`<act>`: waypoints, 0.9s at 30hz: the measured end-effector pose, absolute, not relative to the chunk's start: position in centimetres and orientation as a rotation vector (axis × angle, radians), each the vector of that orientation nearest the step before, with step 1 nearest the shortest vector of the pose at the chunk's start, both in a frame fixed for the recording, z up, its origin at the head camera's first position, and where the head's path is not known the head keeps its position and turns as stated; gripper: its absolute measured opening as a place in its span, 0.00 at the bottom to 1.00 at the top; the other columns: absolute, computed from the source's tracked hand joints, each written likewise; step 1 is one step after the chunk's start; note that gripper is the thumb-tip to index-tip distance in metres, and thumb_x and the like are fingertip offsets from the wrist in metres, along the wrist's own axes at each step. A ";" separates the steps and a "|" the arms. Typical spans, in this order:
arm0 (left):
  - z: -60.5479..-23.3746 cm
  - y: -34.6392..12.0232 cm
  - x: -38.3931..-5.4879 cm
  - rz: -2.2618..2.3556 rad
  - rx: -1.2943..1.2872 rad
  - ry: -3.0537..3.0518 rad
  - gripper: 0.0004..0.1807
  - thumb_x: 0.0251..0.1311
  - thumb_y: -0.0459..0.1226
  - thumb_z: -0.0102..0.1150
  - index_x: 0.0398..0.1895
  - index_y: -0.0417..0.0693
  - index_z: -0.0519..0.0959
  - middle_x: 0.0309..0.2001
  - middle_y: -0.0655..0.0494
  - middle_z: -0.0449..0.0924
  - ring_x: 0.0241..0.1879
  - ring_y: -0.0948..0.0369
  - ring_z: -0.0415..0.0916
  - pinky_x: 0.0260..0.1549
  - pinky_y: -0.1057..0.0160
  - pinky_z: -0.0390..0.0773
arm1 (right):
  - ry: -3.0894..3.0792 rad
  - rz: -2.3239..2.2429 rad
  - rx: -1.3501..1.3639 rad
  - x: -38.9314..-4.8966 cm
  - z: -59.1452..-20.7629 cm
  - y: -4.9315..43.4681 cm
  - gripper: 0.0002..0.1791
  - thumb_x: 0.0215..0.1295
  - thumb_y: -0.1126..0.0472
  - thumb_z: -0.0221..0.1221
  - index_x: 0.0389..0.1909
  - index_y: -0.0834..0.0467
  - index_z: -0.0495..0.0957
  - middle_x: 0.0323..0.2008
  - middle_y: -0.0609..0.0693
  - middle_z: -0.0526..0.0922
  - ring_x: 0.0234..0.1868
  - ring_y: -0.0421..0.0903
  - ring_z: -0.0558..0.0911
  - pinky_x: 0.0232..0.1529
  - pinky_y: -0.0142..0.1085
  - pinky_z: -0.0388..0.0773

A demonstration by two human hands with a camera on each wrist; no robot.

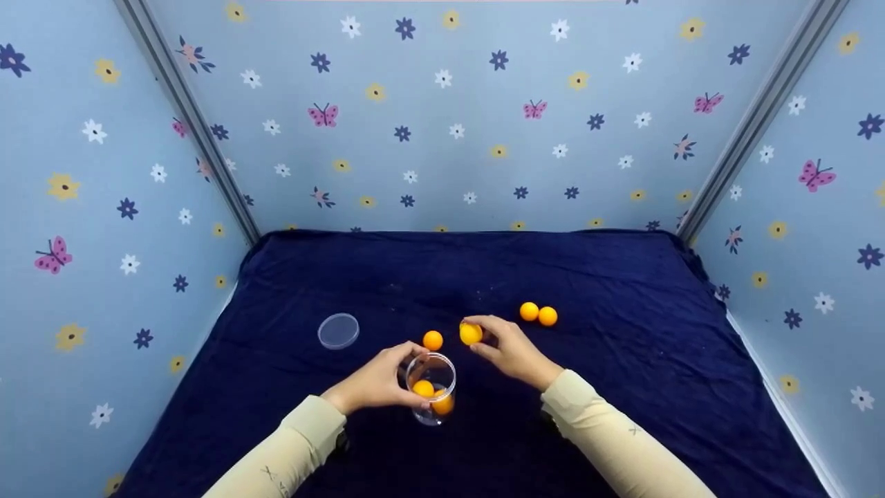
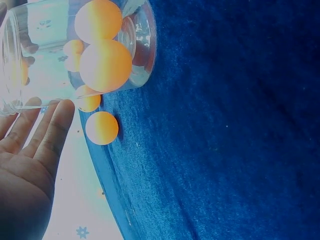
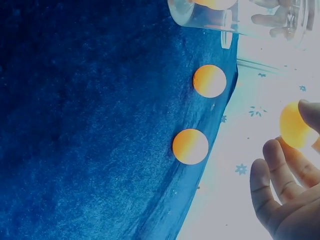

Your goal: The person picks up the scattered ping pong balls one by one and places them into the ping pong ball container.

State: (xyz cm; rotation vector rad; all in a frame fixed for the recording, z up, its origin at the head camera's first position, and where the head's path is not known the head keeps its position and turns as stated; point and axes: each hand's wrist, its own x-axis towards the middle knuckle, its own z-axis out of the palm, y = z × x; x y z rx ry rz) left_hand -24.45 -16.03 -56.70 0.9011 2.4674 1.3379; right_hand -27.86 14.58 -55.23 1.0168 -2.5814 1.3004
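My left hand (image 1: 379, 378) grips a clear plastic jar (image 1: 446, 373) near its rim, with thumb and fingers on opposite sides. The jar is open at the top, and two orange balls (image 2: 105, 65) lie at its bottom. To the right of the jar, my right hand (image 1: 513, 348) pinches another orange ball (image 1: 470, 334) between thumb and fingers, held up off the cloth. In the right wrist view this ball (image 3: 295, 125) sits at the fingertips, apart from the jar. Just behind the jar rests a loose orange ball (image 1: 433, 340).
Two more orange balls (image 1: 529, 311) sit side by side on the dark blue cloth (image 1: 622, 387), farther back on the right. A round clear lid (image 1: 339, 331) lies flat at the left. Flower-patterned walls (image 1: 456, 131) enclose the back and both sides.
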 end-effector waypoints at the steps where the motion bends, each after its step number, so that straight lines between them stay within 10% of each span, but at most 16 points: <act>1: -56.7 -16.0 -24.5 1.331 0.902 2.473 0.39 0.46 0.44 0.91 0.62 0.48 0.80 0.60 0.51 0.86 0.57 0.48 0.85 0.57 0.60 0.84 | -2.578 1.302 1.018 -27.8 -55.2 14.6 0.23 0.72 0.69 0.68 0.67 0.65 0.80 0.55 0.61 0.88 0.45 0.62 0.87 0.50 0.43 0.86; 27: -56.6 -15.9 -24.4 1.324 0.920 2.488 0.40 0.46 0.44 0.90 0.63 0.47 0.79 0.60 0.52 0.87 0.58 0.54 0.85 0.59 0.58 0.84 | -2.520 1.332 1.068 -26.3 -54.0 14.5 0.25 0.73 0.67 0.68 0.68 0.66 0.79 0.54 0.60 0.88 0.45 0.57 0.87 0.47 0.40 0.88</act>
